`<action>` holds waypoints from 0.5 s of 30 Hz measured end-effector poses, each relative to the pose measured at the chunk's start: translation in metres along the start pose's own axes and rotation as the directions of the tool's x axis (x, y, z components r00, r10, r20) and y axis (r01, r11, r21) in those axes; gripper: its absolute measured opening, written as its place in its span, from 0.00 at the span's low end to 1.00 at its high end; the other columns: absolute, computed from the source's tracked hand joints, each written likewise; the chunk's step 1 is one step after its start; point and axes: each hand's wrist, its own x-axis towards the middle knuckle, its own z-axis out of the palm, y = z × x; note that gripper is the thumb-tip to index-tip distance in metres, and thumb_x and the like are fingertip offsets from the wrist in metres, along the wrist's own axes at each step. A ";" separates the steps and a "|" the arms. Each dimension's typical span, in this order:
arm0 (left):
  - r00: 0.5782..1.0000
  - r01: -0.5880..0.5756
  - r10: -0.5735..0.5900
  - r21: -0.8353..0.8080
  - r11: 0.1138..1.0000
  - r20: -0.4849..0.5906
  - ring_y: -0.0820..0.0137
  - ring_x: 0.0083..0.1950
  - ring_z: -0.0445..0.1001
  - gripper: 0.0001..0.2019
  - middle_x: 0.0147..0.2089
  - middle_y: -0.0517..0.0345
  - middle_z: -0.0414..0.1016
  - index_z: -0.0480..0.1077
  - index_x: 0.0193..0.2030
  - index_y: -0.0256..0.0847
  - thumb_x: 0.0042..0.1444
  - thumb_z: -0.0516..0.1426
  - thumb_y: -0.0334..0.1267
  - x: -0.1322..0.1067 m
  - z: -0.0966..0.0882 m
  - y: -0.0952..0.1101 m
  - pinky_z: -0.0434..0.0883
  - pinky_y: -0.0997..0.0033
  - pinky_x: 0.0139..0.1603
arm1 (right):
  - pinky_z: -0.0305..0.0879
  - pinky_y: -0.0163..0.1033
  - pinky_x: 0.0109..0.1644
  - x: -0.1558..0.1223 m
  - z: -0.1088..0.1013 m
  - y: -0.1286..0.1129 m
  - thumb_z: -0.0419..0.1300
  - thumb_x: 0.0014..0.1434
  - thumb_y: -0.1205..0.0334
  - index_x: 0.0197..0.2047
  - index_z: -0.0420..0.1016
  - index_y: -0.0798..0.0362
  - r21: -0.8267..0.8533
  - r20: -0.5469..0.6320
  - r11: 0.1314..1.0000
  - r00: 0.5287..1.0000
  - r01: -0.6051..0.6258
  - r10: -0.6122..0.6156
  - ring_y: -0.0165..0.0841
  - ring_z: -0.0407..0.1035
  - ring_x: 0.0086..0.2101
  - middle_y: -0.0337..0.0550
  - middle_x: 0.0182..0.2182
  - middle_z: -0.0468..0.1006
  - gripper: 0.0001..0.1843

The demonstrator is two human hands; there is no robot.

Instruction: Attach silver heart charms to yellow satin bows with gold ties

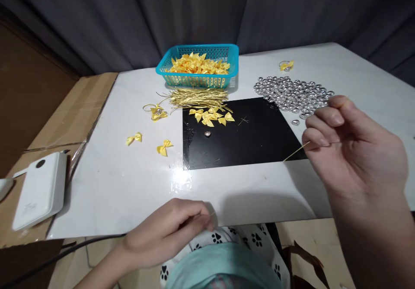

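My right hand [353,150] is raised at the right, fingers pinched on a thin gold wire [295,152] that juts left over the corner of a black mat [246,146]. At the table's near edge my left hand [168,230] is closed in a pinch; a short bit of thin wire seems to stick out of its fingertips. A bundle of gold wires [197,98] lies behind the mat. Yellow ribbon bows [210,117] sit on the mat's far edge, with one silver bead [207,133] near them. A heap of silver beads [293,95] lies at the right.
A teal basket [197,79] of yellow bows stands at the back. Loose bows [164,147] lie left of the mat, and a finished bow with a loop [286,65] far right. A white power bank [40,189] rests on cardboard at the left.
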 end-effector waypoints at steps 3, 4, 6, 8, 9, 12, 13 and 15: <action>1.000 -0.003 0.002 0.062 0.998 0.021 0.74 0.30 0.68 0.15 0.31 0.60 0.73 0.69 0.35 0.40 0.66 0.43 0.37 -0.006 0.000 0.001 0.62 0.77 0.30 | 0.41 0.38 0.20 0.004 -0.002 0.004 0.48 0.60 0.73 0.23 0.67 0.52 0.052 -0.036 0.998 0.998 -0.041 0.043 0.21 0.45 0.18 0.33 0.21 0.52 0.16; 0.999 -0.010 0.007 0.086 0.996 0.036 0.74 0.30 0.68 0.15 0.31 0.60 0.73 0.69 0.34 0.40 0.66 0.43 0.37 -0.008 -0.001 0.002 0.62 0.77 0.30 | 0.41 0.38 0.20 0.005 -0.003 0.005 0.48 0.61 0.73 0.24 0.67 0.52 0.046 -0.039 0.998 0.998 -0.045 0.047 0.21 0.45 0.18 0.33 0.21 0.52 0.16; 0.997 -0.023 0.012 0.156 0.987 0.075 0.74 0.29 0.69 0.15 0.31 0.60 0.73 0.68 0.33 0.41 0.66 0.44 0.36 -0.013 -0.004 0.003 0.63 0.76 0.30 | 0.41 0.39 0.20 0.007 -0.007 0.008 0.50 0.60 0.72 0.24 0.67 0.51 0.011 -0.032 0.999 0.999 -0.038 0.038 0.21 0.44 0.17 0.32 0.20 0.51 0.14; 0.996 -0.034 0.009 0.266 0.963 0.093 0.72 0.30 0.70 0.14 0.30 0.59 0.73 0.67 0.31 0.40 0.65 0.45 0.34 -0.019 -0.007 0.001 0.64 0.74 0.32 | 0.41 0.39 0.20 0.008 -0.012 0.011 0.53 0.58 0.71 0.25 0.67 0.50 -0.014 -0.025 1.000 1.000 -0.015 0.014 0.22 0.44 0.18 0.32 0.20 0.51 0.12; 0.996 -0.036 0.007 0.330 0.943 0.087 0.70 0.31 0.70 0.14 0.30 0.59 0.73 0.67 0.30 0.40 0.64 0.45 0.34 -0.022 -0.009 -0.001 0.65 0.73 0.34 | 0.41 0.39 0.21 0.008 -0.014 0.012 0.54 0.58 0.70 0.25 0.67 0.50 -0.017 -0.023 1.000 1.000 -0.001 0.001 0.23 0.43 0.18 0.32 0.20 0.51 0.11; 0.999 -0.004 -0.014 0.482 0.876 0.035 0.66 0.34 0.71 0.13 0.32 0.57 0.74 0.69 0.32 0.41 0.62 0.46 0.33 -0.029 -0.013 -0.005 0.66 0.67 0.40 | 0.41 0.38 0.22 0.006 -0.016 0.016 0.56 0.57 0.68 0.26 0.66 0.49 -0.023 -0.006 1.000 1.000 -0.004 0.004 0.25 0.42 0.19 0.32 0.22 0.50 0.09; 1.000 0.029 -0.031 0.520 0.854 -0.005 0.65 0.36 0.72 0.12 0.33 0.56 0.75 0.70 0.34 0.41 0.62 0.47 0.34 -0.029 -0.014 -0.005 0.66 0.65 0.41 | 0.41 0.38 0.22 0.004 -0.015 0.017 0.56 0.57 0.68 0.26 0.65 0.49 -0.028 0.008 0.999 1.000 -0.017 0.017 0.25 0.41 0.19 0.32 0.22 0.49 0.08; 0.992 0.114 -0.057 0.574 0.811 -0.116 0.62 0.39 0.72 0.11 0.37 0.53 0.76 0.72 0.40 0.41 0.62 0.49 0.38 -0.027 -0.014 0.002 0.66 0.63 0.42 | 0.40 0.38 0.22 0.000 -0.009 0.019 0.56 0.57 0.67 0.26 0.64 0.49 -0.040 0.042 0.998 0.998 -0.041 0.042 0.27 0.40 0.20 0.33 0.23 0.48 0.09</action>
